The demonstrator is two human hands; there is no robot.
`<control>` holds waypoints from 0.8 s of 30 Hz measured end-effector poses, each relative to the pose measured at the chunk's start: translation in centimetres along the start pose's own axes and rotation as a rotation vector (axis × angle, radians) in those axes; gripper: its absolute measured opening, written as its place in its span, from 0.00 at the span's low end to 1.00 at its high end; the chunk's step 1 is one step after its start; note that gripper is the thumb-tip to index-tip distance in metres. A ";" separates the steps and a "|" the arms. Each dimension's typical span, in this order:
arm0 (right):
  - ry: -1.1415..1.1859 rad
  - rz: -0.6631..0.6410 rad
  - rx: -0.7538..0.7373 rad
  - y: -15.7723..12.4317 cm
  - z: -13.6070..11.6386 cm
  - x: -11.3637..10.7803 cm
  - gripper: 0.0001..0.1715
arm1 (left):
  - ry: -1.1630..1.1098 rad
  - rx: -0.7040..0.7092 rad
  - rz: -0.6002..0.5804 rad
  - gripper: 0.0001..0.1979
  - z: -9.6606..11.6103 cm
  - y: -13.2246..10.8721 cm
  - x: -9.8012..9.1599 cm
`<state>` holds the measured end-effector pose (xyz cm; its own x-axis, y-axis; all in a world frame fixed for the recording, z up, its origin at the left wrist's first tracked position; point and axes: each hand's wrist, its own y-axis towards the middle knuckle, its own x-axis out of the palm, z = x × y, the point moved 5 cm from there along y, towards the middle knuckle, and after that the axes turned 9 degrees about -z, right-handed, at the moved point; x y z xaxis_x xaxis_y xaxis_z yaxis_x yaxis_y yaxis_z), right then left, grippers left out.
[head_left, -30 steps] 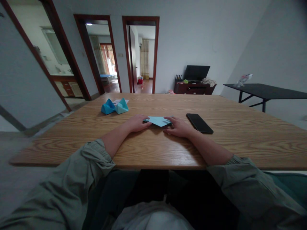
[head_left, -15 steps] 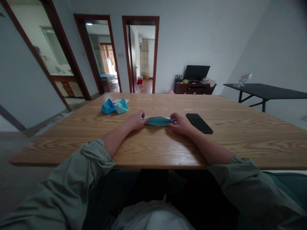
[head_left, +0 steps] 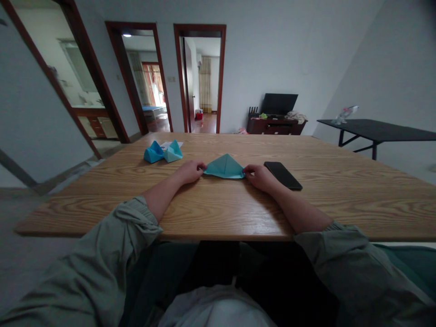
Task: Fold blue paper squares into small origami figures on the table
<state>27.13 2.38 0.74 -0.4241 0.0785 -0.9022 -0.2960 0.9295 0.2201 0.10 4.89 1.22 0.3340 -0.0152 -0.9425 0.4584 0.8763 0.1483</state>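
Left hand (head_left: 193,172) and right hand (head_left: 261,177) pinch opposite corners of folded teal paper (head_left: 223,168); light, even tension advised.

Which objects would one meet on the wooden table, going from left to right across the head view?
Dark blue folded paper, pale blue folded paper, turquoise folded sheet, black phone.

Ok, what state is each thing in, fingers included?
Teal paper triangle, folded, creased down the middle
Left fingers, closed on its left corner
Right fingers, closed on its right corner
Dark blue paper shape, folded, standing
Pale blue paper shape, folded, standing
Black rectangular phone, flat, screen dark
Black flat television, screen dark
White ceiling light, lit
Tall dark door, open
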 end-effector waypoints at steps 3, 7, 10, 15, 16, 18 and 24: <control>-0.024 -0.009 0.020 0.0 0.2 0.1 0.12 | -0.008 -0.008 -0.022 0.18 -0.2 0.0 0.1; -0.040 -0.025 0.020 0.1 0.3 0.1 0.13 | -0.023 -0.013 -0.043 0.17 -0.2 -0.1 0.2; -0.061 -0.044 0.014 0.3 0.5 0.4 0.13 | -0.022 -0.020 -0.045 0.17 -0.3 -0.1 0.2; -0.128 -0.055 -0.018 0.5 0.9 0.6 0.13 | -0.010 -0.021 -0.052 0.16 -0.4 0.0 0.3; -0.132 -0.053 -0.025 0.5 0.8 0.6 0.13 | -0.009 -0.018 -0.054 0.16 -0.4 0.0 0.3; -0.132 -0.052 -0.040 0.5 0.8 0.5 0.13 | -0.005 -0.018 -0.062 0.15 -0.4 0.0 0.3; -0.145 -0.057 -0.055 0.6 0.9 0.6 0.14 | 0.018 0.005 -0.086 0.15 -0.3 0.1 0.6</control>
<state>27.41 3.28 -0.03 -0.2782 0.0807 -0.9571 -0.3640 0.9133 0.1828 0.07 5.17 0.59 0.2784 -0.0811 -0.9570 0.4891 0.8695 0.0685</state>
